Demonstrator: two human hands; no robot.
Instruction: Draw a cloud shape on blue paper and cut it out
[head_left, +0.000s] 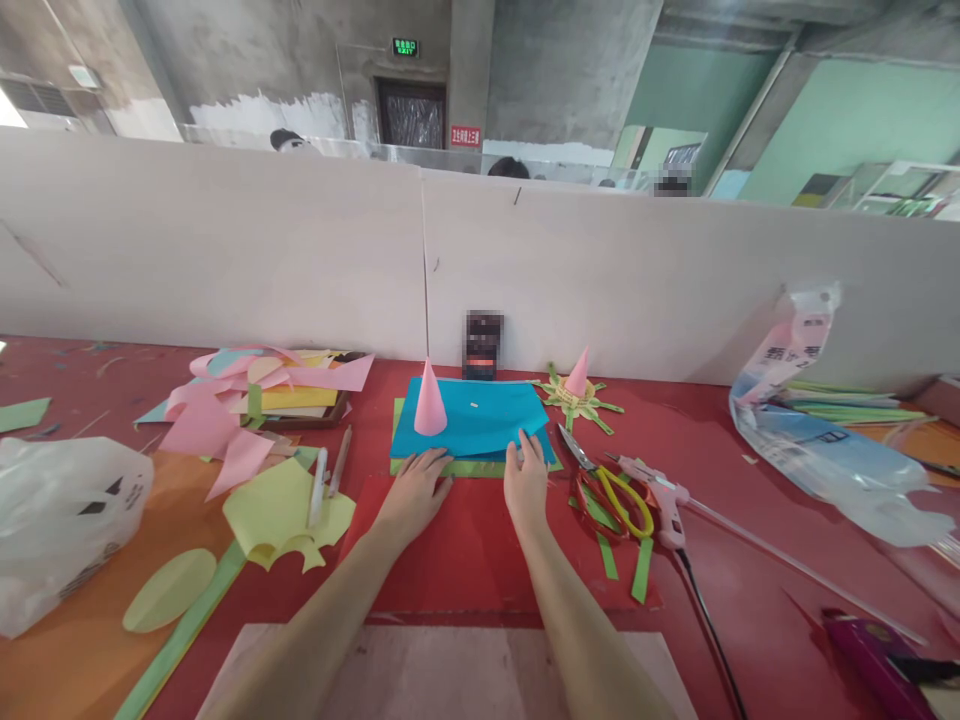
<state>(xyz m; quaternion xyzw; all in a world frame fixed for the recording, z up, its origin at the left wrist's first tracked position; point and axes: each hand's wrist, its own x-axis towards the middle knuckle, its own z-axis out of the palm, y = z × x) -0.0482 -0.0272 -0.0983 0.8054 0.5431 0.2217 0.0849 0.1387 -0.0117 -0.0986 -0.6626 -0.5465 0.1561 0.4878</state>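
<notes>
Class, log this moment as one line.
left hand: on blue paper's near edge | right hand: on its near-right corner | pink cone: upright on blue paper

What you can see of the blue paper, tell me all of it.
The blue paper is bright, plain and roughly rectangular, lying nearly flat. A second blue layer seems to show at its lower right. Green paper sticks out from under it at the left and near edges. A pink cone stands upright near its left end, and a tiny pale scrap lies mid-sheet. The left hand is at its near edge, the right hand at its near right part.
</notes>
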